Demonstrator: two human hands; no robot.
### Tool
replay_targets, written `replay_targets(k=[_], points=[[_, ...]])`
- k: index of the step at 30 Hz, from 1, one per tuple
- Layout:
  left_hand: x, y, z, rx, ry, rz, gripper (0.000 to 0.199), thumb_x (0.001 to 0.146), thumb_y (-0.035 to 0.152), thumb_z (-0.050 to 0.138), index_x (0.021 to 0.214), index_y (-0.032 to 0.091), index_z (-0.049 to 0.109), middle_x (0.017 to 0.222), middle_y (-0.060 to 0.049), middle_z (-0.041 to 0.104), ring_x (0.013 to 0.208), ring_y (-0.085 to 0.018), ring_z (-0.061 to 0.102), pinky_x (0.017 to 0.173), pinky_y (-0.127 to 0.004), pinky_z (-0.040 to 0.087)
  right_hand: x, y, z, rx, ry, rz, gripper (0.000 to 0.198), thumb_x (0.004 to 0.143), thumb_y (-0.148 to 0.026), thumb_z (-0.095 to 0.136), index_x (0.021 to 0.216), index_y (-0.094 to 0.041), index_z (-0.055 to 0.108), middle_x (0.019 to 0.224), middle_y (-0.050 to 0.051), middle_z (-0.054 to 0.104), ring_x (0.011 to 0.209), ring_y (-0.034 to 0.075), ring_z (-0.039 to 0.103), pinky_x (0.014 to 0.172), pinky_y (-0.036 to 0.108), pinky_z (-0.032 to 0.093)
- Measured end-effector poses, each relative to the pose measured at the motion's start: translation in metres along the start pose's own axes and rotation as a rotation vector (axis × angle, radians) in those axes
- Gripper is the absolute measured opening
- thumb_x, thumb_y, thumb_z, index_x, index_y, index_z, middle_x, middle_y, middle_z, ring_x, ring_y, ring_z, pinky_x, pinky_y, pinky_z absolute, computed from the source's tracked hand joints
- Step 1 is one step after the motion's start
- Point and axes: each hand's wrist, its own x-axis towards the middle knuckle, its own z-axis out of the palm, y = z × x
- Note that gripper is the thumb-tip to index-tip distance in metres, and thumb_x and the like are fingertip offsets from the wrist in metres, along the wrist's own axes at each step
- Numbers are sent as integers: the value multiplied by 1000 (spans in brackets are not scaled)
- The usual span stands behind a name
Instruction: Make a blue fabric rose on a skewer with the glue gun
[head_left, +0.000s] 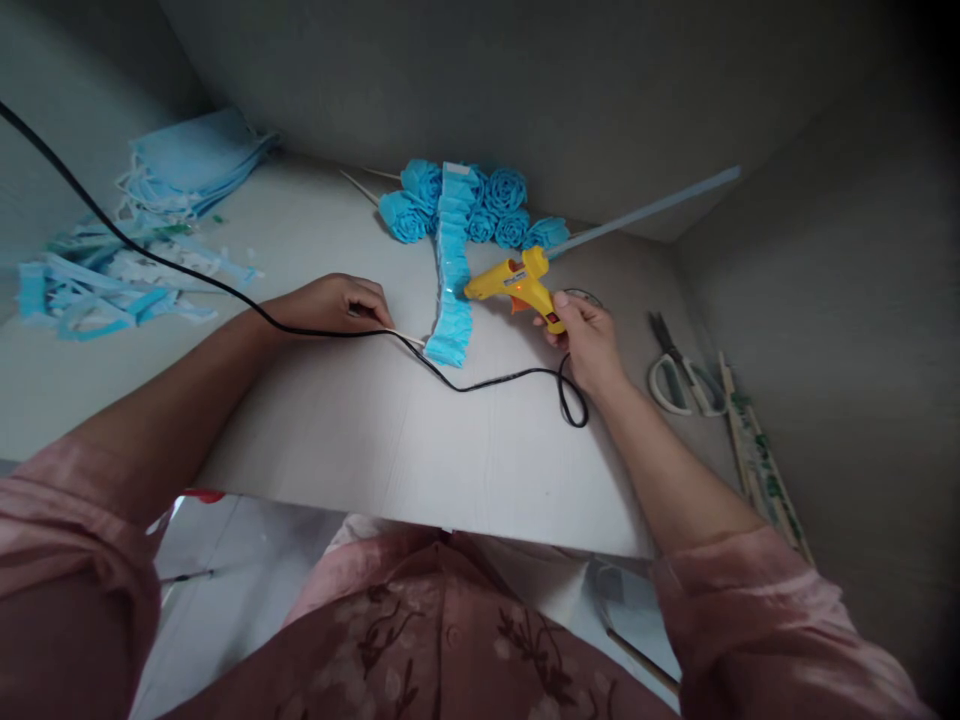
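My right hand (583, 335) is closed around the grip of a yellow hot glue gun (517, 280). A long translucent glue stick (649, 210) juts from its back end. The nozzle is at the right edge of a gathered blue strip (452, 270) that runs toward me over the table; whether it touches cannot be told. My left hand (349, 303) pinches a thin wooden stick (407, 337), whose far end meets the near end of the strip. Behind the strip lie several blue rolled flowers (506, 205), some on pointed sticks.
A black cord (217, 285) crosses my left wrist and loops below the glue gun. Face masks (199, 155) are stacked at back left, with cut scraps (112, 290) before them. Scissors (682, 380) and a bundle of sticks (761, 460) lie on the right, beside the wall.
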Motion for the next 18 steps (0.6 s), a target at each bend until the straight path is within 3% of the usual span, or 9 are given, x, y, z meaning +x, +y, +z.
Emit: replay_targets(k=[6,14,18], points=[[0,2,0,-17,7,-5,49,94,63,63,91,17,81,94,-9,75,85,-17,69,79,-21,52,1,4,0,-60,7,-18,45,78,-68,76,78,-23,71,65,-1,68,48,8,47,45,23,39],[0,0,0,-6,0,-10,45,94,61,63,91,19,81,93,-7,75,84,-15,69,78,-19,50,2,0,-1,-1,82,-32,58,76,-80,70,71,-23,62,67,0,66,49,8,48,45,23,37],[0,0,-1,6,-9,-25,45,95,60,62,93,20,82,96,-7,75,87,-15,69,81,-19,50,2,-2,1,-17,54,-24,57,77,-80,68,72,-24,61,66,-1,65,49,9,49,44,24,39]])
